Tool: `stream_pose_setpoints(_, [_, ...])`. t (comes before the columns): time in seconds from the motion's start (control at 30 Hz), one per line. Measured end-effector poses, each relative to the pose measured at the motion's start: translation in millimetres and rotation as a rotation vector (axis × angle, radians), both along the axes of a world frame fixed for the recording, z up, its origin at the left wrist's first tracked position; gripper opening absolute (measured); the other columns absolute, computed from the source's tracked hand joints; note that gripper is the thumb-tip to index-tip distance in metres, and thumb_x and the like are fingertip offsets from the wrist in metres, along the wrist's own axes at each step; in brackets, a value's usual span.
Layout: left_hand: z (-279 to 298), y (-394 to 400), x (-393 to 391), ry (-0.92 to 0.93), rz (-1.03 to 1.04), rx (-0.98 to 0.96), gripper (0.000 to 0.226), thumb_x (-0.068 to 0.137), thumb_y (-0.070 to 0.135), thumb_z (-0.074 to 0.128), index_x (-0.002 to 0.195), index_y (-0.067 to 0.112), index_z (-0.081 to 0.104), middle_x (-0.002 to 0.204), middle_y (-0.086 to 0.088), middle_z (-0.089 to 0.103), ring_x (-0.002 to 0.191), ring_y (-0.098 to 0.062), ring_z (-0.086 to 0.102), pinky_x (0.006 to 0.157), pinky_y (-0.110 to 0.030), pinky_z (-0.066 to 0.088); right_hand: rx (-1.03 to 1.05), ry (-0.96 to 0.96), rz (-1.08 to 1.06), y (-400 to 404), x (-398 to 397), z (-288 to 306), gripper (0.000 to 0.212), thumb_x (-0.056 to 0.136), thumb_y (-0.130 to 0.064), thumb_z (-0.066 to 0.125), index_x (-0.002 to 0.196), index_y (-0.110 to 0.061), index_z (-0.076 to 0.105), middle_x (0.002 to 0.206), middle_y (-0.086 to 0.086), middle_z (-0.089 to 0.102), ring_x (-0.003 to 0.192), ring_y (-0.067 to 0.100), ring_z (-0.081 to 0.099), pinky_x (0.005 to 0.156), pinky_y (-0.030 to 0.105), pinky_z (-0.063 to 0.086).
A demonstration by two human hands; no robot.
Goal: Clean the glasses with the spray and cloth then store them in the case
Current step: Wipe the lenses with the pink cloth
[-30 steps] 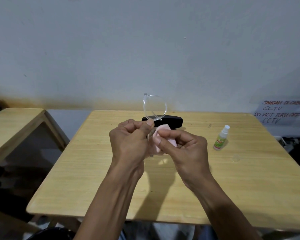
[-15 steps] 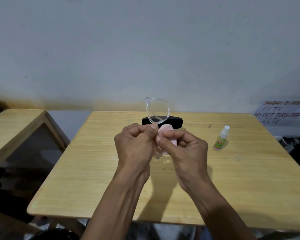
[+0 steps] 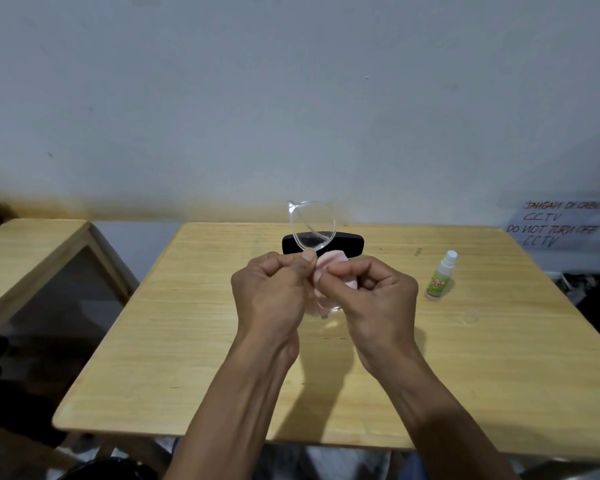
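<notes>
From the head view we find the left hand (image 3: 271, 292) pinching the clear glasses (image 3: 312, 225) upright above the table (image 3: 187, 341), while the right hand (image 3: 371, 296) pinches the pink cloth (image 3: 329, 263) against them. Behind lies the closed black case (image 3: 350, 241); the spray bottle (image 3: 440, 280) stands upright, well right.

case (image 3: 347, 241) behind hands, spray bottle (image 3: 440, 280) right, table (image 3: 174, 341) left bare

1. The glasses (image 3: 311, 225) are clear, shiny plastic.
2. The cloth (image 3: 331, 268) is soft and pink.
3. The table (image 3: 194, 341) is smooth, light wood.
4. The case (image 3: 350, 241) is black and matt.
</notes>
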State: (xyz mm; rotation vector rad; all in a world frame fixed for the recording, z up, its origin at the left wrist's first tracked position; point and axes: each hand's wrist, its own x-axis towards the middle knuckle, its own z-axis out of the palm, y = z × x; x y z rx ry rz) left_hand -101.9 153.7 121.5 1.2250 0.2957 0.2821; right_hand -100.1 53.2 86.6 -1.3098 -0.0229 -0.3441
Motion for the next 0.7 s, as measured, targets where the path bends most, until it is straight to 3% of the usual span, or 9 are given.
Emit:
stream_pose_setpoints(0.1, [-2,4,2,-0.009,-0.007,0.029,0.026,0.081,-0.002,0.072,0.058,0.001,0.06,0.072,-0.007,0.053,0.066,-0.009,0.063,0.055,-0.021,0.051,0.074,0.047,0.018,0,0,2,0.021,0.069,-0.001,0.088,0.065,-0.016,0.074,0.064,0.006,0.073,0.062,0.02,0.069,0.064,0.029,0.057])
stream_pose_setpoints(0.23, [1,8,6,-0.024,0.018,-0.004,0.025,0.082,-0.005,0.07,0.06,0.001,0.059,0.079,-0.012,0.058,0.057,0.0,0.062,0.048,-0.008,0.047,0.08,0.072,0.034,-7,2,-1,0.019,0.066,-0.009,0.089,0.065,-0.018,0.073,0.064,0.005,0.072,0.062,0.019,0.067,0.066,0.033,0.053])
stream_pose_setpoints(0.33, [5,10,9,-0.019,0.048,-0.049,0.031,0.083,-0.007,0.068,0.057,0.004,0.055,0.096,-0.019,0.065,0.061,0.003,0.065,0.038,-0.008,0.043,-0.013,0.033,0.057,-13,-4,-3,0.017,0.066,-0.003,0.089,0.069,-0.008,0.073,0.068,0.008,0.075,0.064,0.018,0.07,0.068,0.034,0.059])
stream_pose_setpoints(0.43, [3,8,11,-0.024,0.061,-0.034,0.033,0.081,-0.003,0.071,0.055,0.007,0.054,0.099,-0.017,0.065,0.063,0.001,0.066,0.044,-0.018,0.045,-0.021,-0.037,0.126,-9,-12,-3,0.013,0.072,0.015,0.079,0.072,0.009,0.067,0.066,0.001,0.076,0.058,0.01,0.073,0.06,0.019,0.056])
stream_pose_setpoints(0.5, [2,4,9,-0.022,0.062,-0.009,0.034,0.08,-0.002,0.073,0.054,0.01,0.055,0.097,-0.016,0.062,0.065,-0.002,0.064,0.055,-0.024,0.045,-0.03,-0.057,0.11,-3,-11,-5,0.017,0.073,0.018,0.077,0.07,0.004,0.068,0.069,0.002,0.077,0.06,0.015,0.075,0.06,0.021,0.057])
stream_pose_setpoints(0.6, [-3,1,6,-0.018,0.024,-0.006,0.029,0.082,-0.004,0.071,0.058,0.001,0.056,0.086,-0.016,0.053,0.05,-0.004,0.06,0.042,-0.018,0.045,0.0,-0.037,0.036,3,-4,-6,0.02,0.073,0.014,0.08,0.068,-0.004,0.072,0.072,0.002,0.078,0.063,0.014,0.074,0.063,0.024,0.058])
stream_pose_setpoints(0.7, [-7,3,5,-0.017,0.006,0.053,0.027,0.081,0.001,0.073,0.058,-0.001,0.059,0.086,-0.021,0.054,0.063,-0.018,0.061,0.044,-0.017,0.047,0.015,-0.018,0.012,3,0,-3,0.02,0.071,0.006,0.085,0.069,-0.01,0.073,0.072,-0.001,0.077,0.065,0.013,0.071,0.065,0.025,0.057])
